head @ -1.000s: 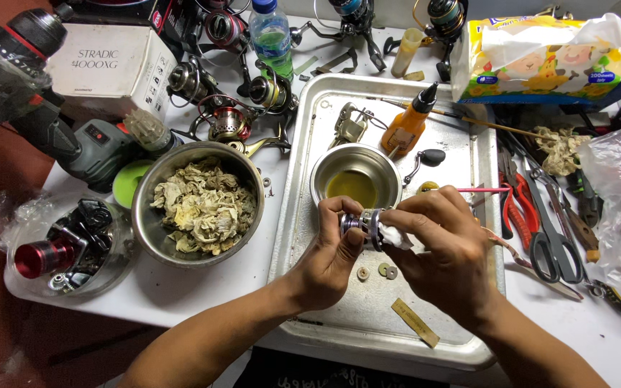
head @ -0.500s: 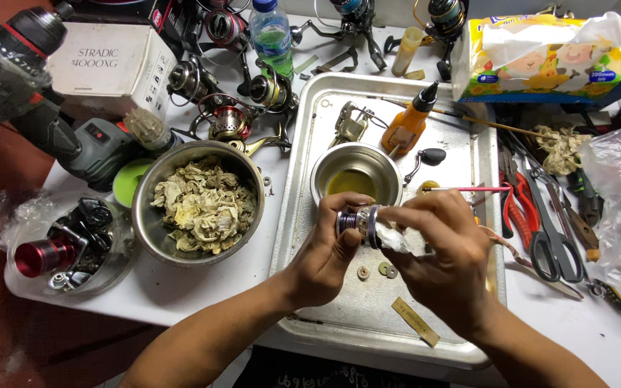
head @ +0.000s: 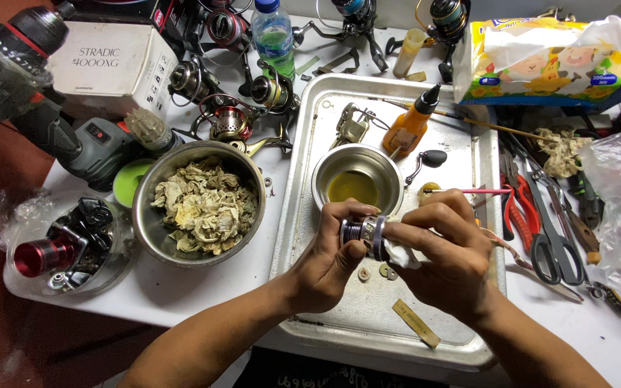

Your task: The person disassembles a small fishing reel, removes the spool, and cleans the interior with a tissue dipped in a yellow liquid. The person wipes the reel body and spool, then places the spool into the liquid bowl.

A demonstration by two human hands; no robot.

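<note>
The left hand (head: 328, 262) pinches a small metal reel spool (head: 361, 231) between thumb and fingers, holding it just above the metal tray (head: 310, 215). The right hand (head: 451, 255) is closed around a wad of white tissue (head: 399, 253) and presses it against the spool's right end, so the wiping of this part looks to be under way rather than finished; whether the spool's face is already clean cannot be told, since the tissue and fingers cover it.

Directly below the hands, a few small washers (head: 363, 274) lie loose on the tray, apart from the spool, which suggests they are yet to be refitted. Just beyond the hands stands a small steel bowl of yellowish liquid (head: 356, 183), with an orange oil bottle (head: 411, 123) behind it and a reel body part (head: 350, 126) lying untouched near the tray's far end.

Left of the tray, a larger steel bowl (head: 199, 205) is heaped with soiled, crumpled tissues, a sign that much wiping is done. Several assembled reels (head: 228, 122) wait on the bench (head: 181, 287) further back, and pliers and scissors (head: 548, 230) lie to the right.
</note>
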